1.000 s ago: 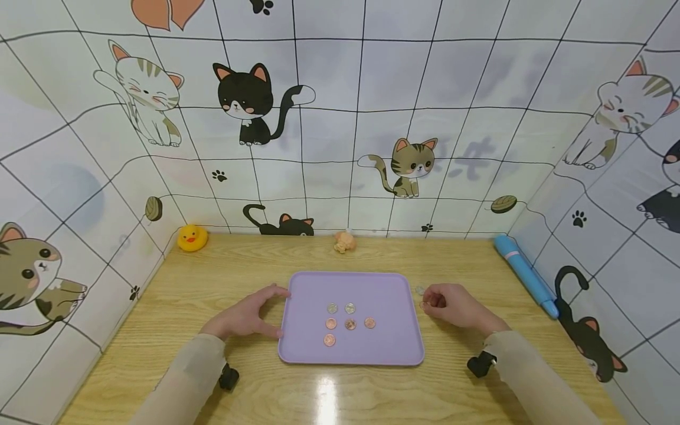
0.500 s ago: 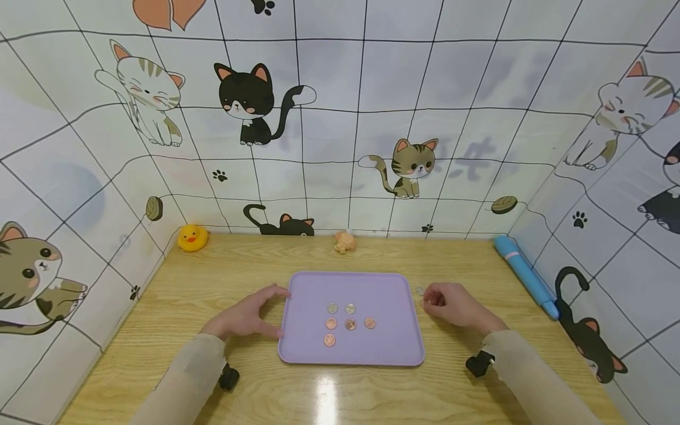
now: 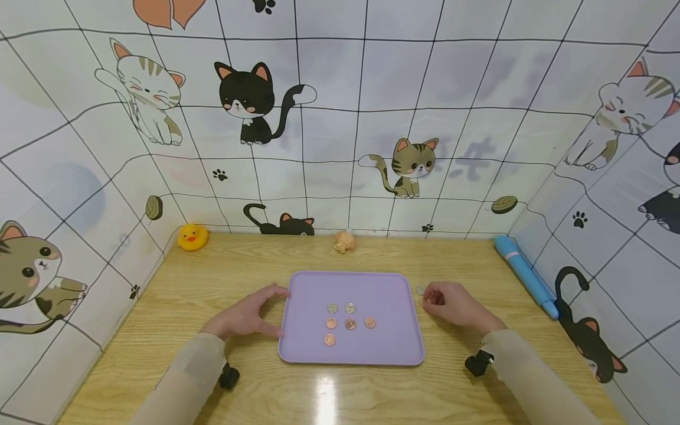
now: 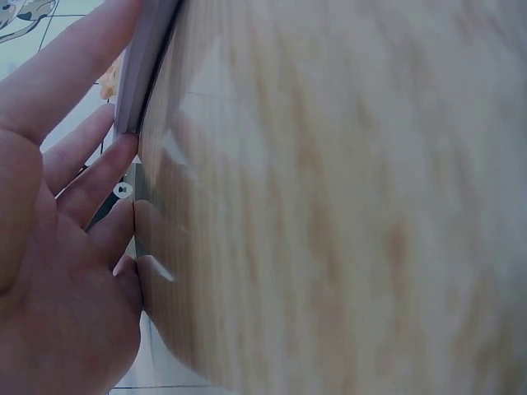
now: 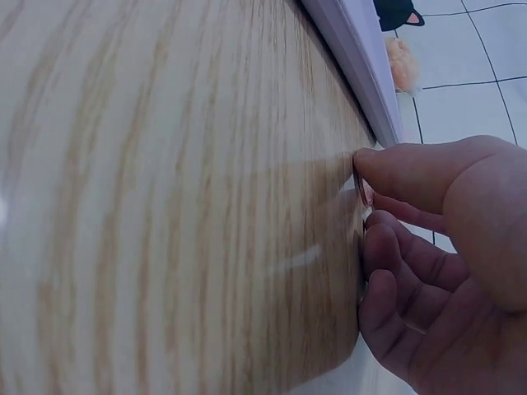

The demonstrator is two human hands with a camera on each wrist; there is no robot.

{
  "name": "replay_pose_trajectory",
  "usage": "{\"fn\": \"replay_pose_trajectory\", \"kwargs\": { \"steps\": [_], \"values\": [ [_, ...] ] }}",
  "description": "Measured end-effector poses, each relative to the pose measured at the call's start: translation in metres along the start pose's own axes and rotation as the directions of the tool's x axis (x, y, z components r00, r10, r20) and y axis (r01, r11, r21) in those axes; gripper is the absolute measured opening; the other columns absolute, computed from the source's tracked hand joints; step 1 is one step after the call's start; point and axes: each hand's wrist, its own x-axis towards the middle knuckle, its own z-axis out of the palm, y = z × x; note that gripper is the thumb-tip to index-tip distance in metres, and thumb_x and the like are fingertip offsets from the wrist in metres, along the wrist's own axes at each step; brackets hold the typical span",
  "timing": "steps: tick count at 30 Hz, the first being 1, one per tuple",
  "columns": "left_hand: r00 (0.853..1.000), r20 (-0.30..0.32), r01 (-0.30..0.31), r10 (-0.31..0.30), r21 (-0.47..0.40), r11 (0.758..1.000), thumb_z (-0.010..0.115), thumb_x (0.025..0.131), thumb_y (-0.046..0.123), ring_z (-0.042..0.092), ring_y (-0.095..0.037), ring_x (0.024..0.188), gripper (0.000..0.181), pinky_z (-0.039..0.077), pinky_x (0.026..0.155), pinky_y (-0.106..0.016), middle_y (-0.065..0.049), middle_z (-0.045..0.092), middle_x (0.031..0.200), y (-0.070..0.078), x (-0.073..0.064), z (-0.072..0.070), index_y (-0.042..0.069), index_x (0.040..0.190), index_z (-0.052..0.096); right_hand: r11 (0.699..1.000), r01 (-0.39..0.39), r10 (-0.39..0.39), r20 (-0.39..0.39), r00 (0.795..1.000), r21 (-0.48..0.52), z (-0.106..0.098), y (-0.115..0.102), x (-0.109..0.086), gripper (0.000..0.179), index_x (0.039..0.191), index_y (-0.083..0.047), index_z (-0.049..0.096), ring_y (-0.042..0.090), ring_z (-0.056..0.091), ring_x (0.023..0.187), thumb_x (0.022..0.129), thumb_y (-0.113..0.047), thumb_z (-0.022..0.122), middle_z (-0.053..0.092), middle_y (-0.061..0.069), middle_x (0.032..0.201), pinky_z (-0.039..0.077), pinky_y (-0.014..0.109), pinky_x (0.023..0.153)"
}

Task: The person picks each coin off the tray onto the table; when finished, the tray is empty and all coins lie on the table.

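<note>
A lilac tray point(image 3: 382, 348) lies on the wooden table, bearing several coins: two silvery ones in a row, with copper coins point(image 3: 329, 340) below them. My left hand point(image 3: 247, 314) is spread along the tray's left edge, its thumb and fingertips touching the rim point(image 4: 146, 70). Just off the tray's right edge, my right hand point(image 3: 455, 306) has thumb and forefinger at a copper coin point(image 5: 365, 191) on the table, pinching it. Most of that coin is hidden by the fingers. A silvery coin point(image 3: 419, 290) lies beside the fingertips, on the table.
At the back left corner sits a yellow rubber duck point(image 3: 192, 237). A small peach-coloured figure point(image 3: 344, 241) stands at the back middle. Along the right wall lies a blue pen-shaped object point(image 3: 526, 276). Cat-patterned walls point(image 3: 329, 130) enclose the table point(image 3: 255, 389) at the back and sides.
Hardly anything differs. My right hand makes only a slight shift at the copper coin; the left hand, the tray and its coins stay where they were.
</note>
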Motion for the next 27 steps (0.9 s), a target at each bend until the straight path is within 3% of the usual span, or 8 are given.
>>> {"fn": "replay_pose_trajectory", "kwargs": {
  "steps": [7, 11, 18, 27],
  "values": [
    [1.000, 0.006, 0.000, 0.000, -0.001, 1.000, 0.097, 0.075, 0.031, 0.017, -0.040, 0.160, 0.086, 0.010, 0.126, -0.070, -0.010, 0.028, 0.172, 0.000, 0.000, 0.000, 0.026, 0.149, 0.053, 0.997, -0.063, 0.063, 0.009, 0.998, 0.041, -0.006, -0.002, 0.002, 0.014, 0.104, -0.012, 0.069, 0.011, 0.055, 0.068, 0.098, -0.023, 0.076, 0.062, -0.005, 0.080, 0.047, 0.025, 0.059],
    [1.000, 0.004, -0.002, 0.002, 0.004, 1.000, 0.096, 0.076, 0.030, 0.016, -0.042, 0.160, 0.086, 0.009, 0.126, -0.070, -0.013, 0.026, 0.172, 0.002, -0.001, -0.001, 0.024, 0.149, 0.053, 0.996, -0.051, 0.051, -0.002, 0.999, 0.079, -0.010, -0.007, 0.008, 0.017, 0.110, -0.009, 0.068, 0.011, 0.056, 0.067, 0.100, -0.021, 0.074, 0.066, -0.003, 0.080, 0.048, 0.026, 0.059],
    [1.000, 0.002, -0.004, 0.004, 0.007, 1.000, 0.096, 0.076, 0.030, 0.013, -0.047, 0.159, 0.086, 0.009, 0.124, -0.072, -0.018, 0.023, 0.173, 0.005, -0.003, -0.001, 0.022, 0.150, 0.053, 0.992, 0.045, -0.047, 0.016, 0.999, 0.115, -0.009, -0.030, 0.025, 0.017, 0.113, -0.004, 0.069, 0.012, 0.060, 0.074, 0.100, -0.013, 0.071, 0.066, -0.002, 0.085, 0.053, 0.027, 0.061],
    [0.999, -0.007, 0.034, -0.034, -0.003, 0.999, 0.098, 0.073, 0.032, 0.008, -0.043, 0.161, 0.087, 0.006, 0.126, -0.069, -0.015, 0.020, 0.175, 0.001, -0.001, -0.001, 0.029, 0.148, 0.054, 0.983, 0.155, -0.163, 0.077, 0.984, 0.097, 0.012, -0.060, 0.049, 0.016, 0.112, -0.006, 0.071, 0.008, 0.063, 0.081, 0.098, -0.014, 0.074, 0.070, -0.007, 0.091, 0.056, 0.026, 0.071]
  ]
}}
